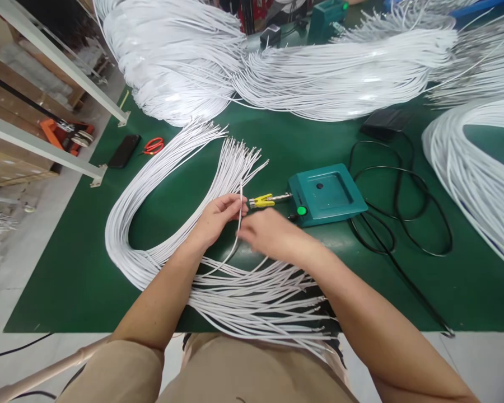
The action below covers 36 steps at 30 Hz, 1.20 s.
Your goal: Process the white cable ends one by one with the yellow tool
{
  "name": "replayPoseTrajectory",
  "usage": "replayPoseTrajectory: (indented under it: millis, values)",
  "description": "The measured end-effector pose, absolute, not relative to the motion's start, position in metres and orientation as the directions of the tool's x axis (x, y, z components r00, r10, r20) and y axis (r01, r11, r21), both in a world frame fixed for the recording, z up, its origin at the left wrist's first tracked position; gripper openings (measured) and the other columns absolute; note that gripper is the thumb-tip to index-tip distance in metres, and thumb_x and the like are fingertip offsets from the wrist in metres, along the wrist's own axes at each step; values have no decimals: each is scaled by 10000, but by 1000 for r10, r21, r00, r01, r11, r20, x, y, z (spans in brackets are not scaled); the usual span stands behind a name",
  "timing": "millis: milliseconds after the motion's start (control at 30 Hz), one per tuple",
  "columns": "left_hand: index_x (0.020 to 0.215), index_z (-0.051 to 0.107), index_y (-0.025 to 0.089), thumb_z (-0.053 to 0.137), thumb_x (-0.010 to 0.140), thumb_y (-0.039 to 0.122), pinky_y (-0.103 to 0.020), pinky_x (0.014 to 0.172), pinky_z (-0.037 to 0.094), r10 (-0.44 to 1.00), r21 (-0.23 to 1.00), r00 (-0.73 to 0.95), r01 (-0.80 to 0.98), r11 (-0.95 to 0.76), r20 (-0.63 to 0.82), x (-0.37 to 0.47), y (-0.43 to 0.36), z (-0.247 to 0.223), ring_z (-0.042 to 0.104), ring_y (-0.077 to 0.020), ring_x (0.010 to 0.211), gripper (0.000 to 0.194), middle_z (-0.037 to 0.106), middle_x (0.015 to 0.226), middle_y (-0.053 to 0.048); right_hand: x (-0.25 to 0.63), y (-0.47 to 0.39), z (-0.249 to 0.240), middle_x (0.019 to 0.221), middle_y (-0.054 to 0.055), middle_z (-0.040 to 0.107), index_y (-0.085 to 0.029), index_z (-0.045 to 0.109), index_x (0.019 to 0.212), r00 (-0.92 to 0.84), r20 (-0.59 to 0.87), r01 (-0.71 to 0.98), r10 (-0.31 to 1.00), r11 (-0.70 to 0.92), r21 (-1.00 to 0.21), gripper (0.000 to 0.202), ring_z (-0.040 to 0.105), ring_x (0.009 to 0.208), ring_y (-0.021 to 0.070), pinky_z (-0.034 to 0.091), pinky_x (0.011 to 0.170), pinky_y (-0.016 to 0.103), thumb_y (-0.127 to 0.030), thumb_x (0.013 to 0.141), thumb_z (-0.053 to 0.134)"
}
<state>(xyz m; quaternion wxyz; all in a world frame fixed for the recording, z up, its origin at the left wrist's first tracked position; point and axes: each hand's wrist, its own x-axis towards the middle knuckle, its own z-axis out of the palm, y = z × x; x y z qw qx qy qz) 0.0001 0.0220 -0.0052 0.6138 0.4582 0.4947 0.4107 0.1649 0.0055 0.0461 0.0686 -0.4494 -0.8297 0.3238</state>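
Observation:
Near the table's middle, my left hand [223,217] pinches a single white cable [241,204] close to its upper end. Just to the right, my right hand [264,230], slightly blurred, has its fingers closed on the same cable lower down. Beyond my hands, a yellow clip tool [264,201] sticks out from a teal device [330,193] with a green button. A curved bundle of white cables [120,224] lies to the left, its ends fanned behind my left hand. More loose cable ends [260,302] spread under my forearms.
Large heaps of white cables [340,78] cover the back of the green table [67,285]. A black phone [125,151] and orange-handled scissors [153,146] lie at the left. A black cord [439,212] coils right of the device, and another cable coil [457,151] is at far right.

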Motion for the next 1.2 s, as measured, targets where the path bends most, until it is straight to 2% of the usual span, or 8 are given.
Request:
replayPoseTrajectory:
  millis: [100,167,300,533,700,933,1067,1200]
  values:
    - [932,692,178,688,781,409,-236,721,499,953,982,238,11,188,-185,2,19,-6,621,-117,741,276,679,805,-19,174,24,42,731,20,687,-173,655,909,-301,12,593,953,197,-781,170,600,630,126,428,615,260,-290,889,533]
    - [919,688,170,678,792,407,-251,731,505,943,984,281,64,165,-176,4,17,-6,633,-130,752,269,686,794,-27,176,31,36,648,-18,649,-172,638,895,-183,19,417,983,96,-904,155,575,558,105,438,587,245,-306,832,596]
    - [959,664,166,708,777,357,-290,804,525,936,989,322,2,150,-143,8,16,-7,661,-140,790,268,705,885,-45,173,33,26,591,-18,612,-156,636,730,-193,-32,203,981,8,-979,152,553,501,97,444,522,236,-301,775,631]
    - [835,618,147,772,709,290,-255,712,541,978,985,189,-126,116,-91,12,18,-9,664,-112,679,245,691,745,1,169,35,27,601,-25,592,-144,674,700,-253,1,41,967,12,-999,132,502,480,75,420,492,224,-252,746,613]
    - [798,625,137,763,712,298,-228,623,518,981,988,167,-106,116,-97,9,16,-3,670,-118,627,229,690,675,-2,167,35,26,514,-31,549,-138,677,722,-356,-149,-125,923,-205,-971,143,453,461,75,349,456,216,-276,729,640]
    - [843,636,133,697,783,316,-244,656,528,975,996,208,-11,88,-84,9,14,-3,675,-118,648,202,711,732,-24,166,37,30,508,-59,426,-136,660,706,-275,-199,-168,941,-251,-953,358,391,473,61,313,476,224,-487,774,654]
    - [852,635,130,683,799,310,-253,678,528,964,999,260,15,51,-53,11,13,-3,669,-118,672,194,710,766,-34,164,36,28,492,-57,436,-147,577,592,-359,-219,-193,907,-302,-933,390,403,465,61,300,475,229,-489,720,713]
    - [839,633,134,685,800,326,-260,685,527,968,999,247,-7,53,-50,10,14,-2,661,-121,681,203,704,748,-33,167,36,26,511,-70,431,-149,573,621,-433,-255,-283,865,-399,-873,384,418,484,63,358,520,236,-483,682,751]
